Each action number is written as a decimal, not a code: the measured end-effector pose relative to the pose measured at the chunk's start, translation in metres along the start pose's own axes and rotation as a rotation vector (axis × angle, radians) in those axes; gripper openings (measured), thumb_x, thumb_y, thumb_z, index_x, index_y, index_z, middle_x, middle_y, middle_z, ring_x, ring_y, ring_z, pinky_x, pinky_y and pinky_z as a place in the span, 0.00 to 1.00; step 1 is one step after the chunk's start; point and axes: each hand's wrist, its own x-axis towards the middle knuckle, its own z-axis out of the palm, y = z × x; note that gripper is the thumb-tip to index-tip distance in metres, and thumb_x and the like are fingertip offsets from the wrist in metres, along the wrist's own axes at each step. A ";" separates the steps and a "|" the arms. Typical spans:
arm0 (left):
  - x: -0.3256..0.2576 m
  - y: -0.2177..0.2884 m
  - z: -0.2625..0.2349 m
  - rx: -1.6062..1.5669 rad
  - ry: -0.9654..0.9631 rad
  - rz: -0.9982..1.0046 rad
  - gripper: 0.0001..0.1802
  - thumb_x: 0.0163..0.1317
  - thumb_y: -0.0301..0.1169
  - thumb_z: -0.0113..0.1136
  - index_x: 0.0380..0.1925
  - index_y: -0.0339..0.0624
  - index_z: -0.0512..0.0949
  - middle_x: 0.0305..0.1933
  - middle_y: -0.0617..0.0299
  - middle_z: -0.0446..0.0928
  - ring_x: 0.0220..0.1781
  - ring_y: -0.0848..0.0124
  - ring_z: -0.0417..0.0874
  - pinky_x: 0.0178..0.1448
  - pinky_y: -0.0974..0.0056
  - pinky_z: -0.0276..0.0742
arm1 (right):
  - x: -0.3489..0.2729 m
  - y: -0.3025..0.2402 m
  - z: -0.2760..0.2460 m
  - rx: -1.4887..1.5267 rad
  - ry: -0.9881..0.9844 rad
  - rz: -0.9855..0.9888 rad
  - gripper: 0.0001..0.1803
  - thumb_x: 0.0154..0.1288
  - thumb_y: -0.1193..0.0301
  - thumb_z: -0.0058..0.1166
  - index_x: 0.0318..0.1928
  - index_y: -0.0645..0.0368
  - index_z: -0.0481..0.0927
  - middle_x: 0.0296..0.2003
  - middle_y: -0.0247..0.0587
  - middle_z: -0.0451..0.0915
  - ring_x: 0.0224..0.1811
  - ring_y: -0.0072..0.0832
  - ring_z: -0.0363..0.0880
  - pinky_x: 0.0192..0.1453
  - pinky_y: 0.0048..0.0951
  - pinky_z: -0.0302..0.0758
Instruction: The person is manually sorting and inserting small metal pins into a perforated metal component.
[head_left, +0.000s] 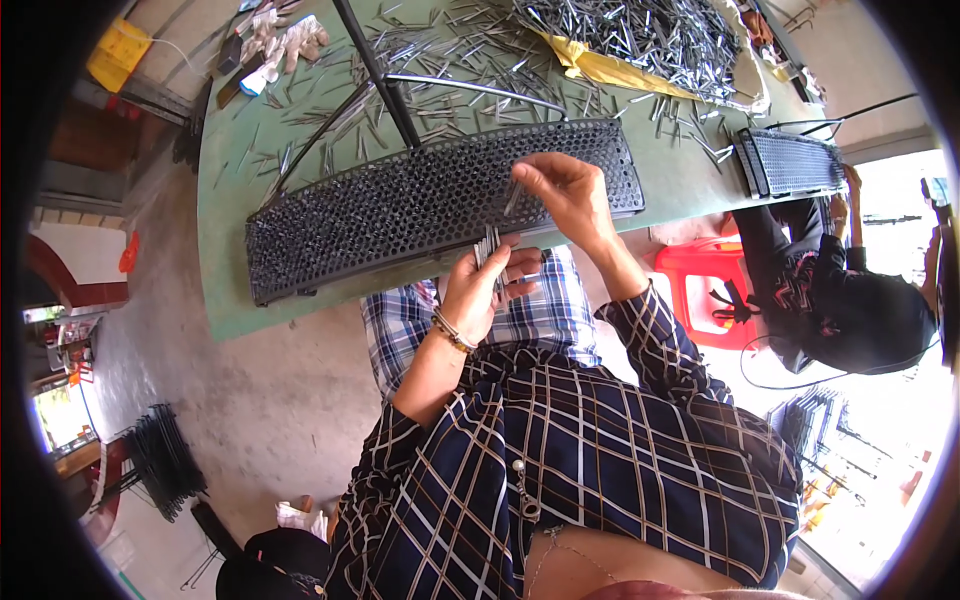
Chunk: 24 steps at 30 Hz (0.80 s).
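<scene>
A long black rack [400, 205] full of round holes lies along the front edge of the green table. Its left part is crowded with slender metal pieces standing in the holes, while many holes toward the right look bare. Just in front of the rack, my left hand [478, 285] is closed around a small bundle of thin metal rods [487, 245] with their ends pointing up. Over the right part of the rack, my right hand [572, 195] pinches a thin metal rod [513, 197] between thumb and fingers, its lower end close to the holes.
Loose metal rods [450, 50] litter the green table [225, 200] behind the rack, beside a big heap [640, 40] on a yellow-edged sheet. A black stand pole [378, 75] rises behind the rack. To the right, a person [850, 300] sits at another rack [795, 162] near a red stool [700, 285].
</scene>
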 end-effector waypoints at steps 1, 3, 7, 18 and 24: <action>0.000 -0.001 0.000 0.016 0.001 -0.013 0.16 0.68 0.35 0.49 0.51 0.37 0.71 0.47 0.51 0.78 0.47 0.67 0.82 0.44 0.64 0.82 | 0.003 -0.004 0.002 -0.054 0.065 -0.060 0.12 0.61 0.68 0.61 0.40 0.65 0.82 0.28 0.36 0.83 0.30 0.16 0.77 0.35 0.20 0.75; -0.002 -0.004 0.000 0.020 -0.005 -0.021 0.16 0.68 0.35 0.50 0.51 0.38 0.71 0.47 0.51 0.78 0.46 0.67 0.82 0.43 0.65 0.82 | 0.011 -0.002 0.004 -0.122 0.130 -0.202 0.10 0.61 0.68 0.60 0.38 0.63 0.83 0.28 0.38 0.83 0.28 0.18 0.78 0.33 0.22 0.74; -0.002 -0.006 0.001 0.012 0.002 -0.028 0.14 0.68 0.34 0.49 0.49 0.38 0.72 0.45 0.50 0.79 0.44 0.66 0.82 0.42 0.65 0.83 | 0.017 0.005 0.006 -0.264 0.139 -0.334 0.10 0.59 0.68 0.61 0.37 0.62 0.83 0.30 0.39 0.82 0.28 0.24 0.80 0.33 0.24 0.75; -0.004 -0.009 0.000 0.019 0.004 -0.065 0.14 0.68 0.35 0.49 0.49 0.40 0.72 0.44 0.53 0.80 0.44 0.69 0.82 0.42 0.66 0.81 | 0.011 0.020 0.007 -0.507 -0.039 -0.516 0.10 0.56 0.72 0.60 0.40 0.60 0.82 0.36 0.43 0.81 0.39 0.37 0.81 0.43 0.31 0.77; -0.005 -0.010 0.000 0.029 0.022 -0.073 0.14 0.68 0.35 0.50 0.49 0.39 0.72 0.43 0.54 0.80 0.43 0.70 0.82 0.41 0.67 0.81 | 0.009 0.020 0.009 -0.463 -0.010 -0.486 0.10 0.56 0.73 0.60 0.40 0.60 0.82 0.37 0.42 0.81 0.38 0.37 0.81 0.43 0.31 0.77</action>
